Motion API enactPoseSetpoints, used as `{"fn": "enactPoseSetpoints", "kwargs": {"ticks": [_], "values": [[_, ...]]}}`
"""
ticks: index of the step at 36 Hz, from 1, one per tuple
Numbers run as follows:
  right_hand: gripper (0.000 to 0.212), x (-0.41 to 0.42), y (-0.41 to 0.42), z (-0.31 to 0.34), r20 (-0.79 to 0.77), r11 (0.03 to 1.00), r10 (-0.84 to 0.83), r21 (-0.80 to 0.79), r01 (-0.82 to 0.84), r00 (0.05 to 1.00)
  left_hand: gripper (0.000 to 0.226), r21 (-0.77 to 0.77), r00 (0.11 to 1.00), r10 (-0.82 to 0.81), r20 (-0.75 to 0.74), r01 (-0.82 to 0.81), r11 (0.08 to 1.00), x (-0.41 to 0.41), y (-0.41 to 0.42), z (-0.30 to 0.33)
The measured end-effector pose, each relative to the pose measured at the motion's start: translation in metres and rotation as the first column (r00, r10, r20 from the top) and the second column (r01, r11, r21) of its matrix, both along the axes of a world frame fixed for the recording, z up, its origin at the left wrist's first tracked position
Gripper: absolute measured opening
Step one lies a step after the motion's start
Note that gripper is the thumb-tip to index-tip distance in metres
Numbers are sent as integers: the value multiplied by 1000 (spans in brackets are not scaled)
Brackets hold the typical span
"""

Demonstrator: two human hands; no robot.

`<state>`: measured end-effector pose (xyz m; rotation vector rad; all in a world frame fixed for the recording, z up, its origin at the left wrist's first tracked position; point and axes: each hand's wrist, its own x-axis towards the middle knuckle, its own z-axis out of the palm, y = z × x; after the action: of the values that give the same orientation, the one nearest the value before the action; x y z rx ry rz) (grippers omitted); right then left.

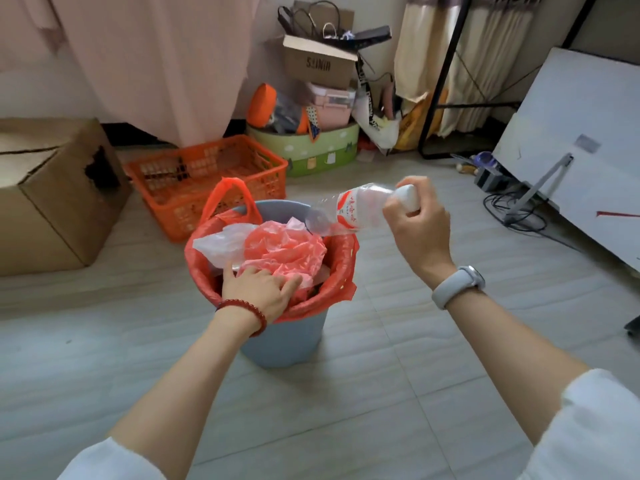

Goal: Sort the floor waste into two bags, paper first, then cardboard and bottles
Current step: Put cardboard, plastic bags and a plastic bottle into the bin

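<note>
A blue bin (pixel 287 344) lined with a red plastic bag (pixel 341 268) stands on the floor in the middle. Crumpled red and white plastic bags (pixel 277 247) fill its top. My left hand (pixel 258 289) presses down on this plastic at the bin's near rim, fingers fairly straight. My right hand (pixel 417 230) grips the capped end of a clear plastic bottle (pixel 346 211) with a red-and-white label. The bottle lies almost level, with its base over the bin's far right rim.
A large cardboard box (pixel 59 195) sits at the left, an orange plastic basket (pixel 207 181) behind the bin. A green tub (pixel 311 147) and stacked boxes crowd the back wall. A white board (pixel 581 143), cables and a black rack stand at the right.
</note>
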<state>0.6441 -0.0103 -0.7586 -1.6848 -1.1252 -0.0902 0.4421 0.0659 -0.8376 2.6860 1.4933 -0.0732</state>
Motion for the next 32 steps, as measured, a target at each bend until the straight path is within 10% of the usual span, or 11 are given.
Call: {"fn": "enactPoseSetpoints", "kwargs": {"ticks": [12, 24, 32], "values": [[22, -45, 31, 61, 362, 977, 89, -212, -11, 928, 62, 80, 972, 129, 199, -147, 986, -17, 10, -10], [26, -55, 56, 28, 146, 798, 271, -587, -137, 951, 51, -29, 995, 50, 87, -47, 998, -19, 11, -5], [22, -68, 64, 11, 294, 718, 313, -696, -22, 903, 42, -85, 992, 3, 123, 7, 996, -29, 7, -6]]}}
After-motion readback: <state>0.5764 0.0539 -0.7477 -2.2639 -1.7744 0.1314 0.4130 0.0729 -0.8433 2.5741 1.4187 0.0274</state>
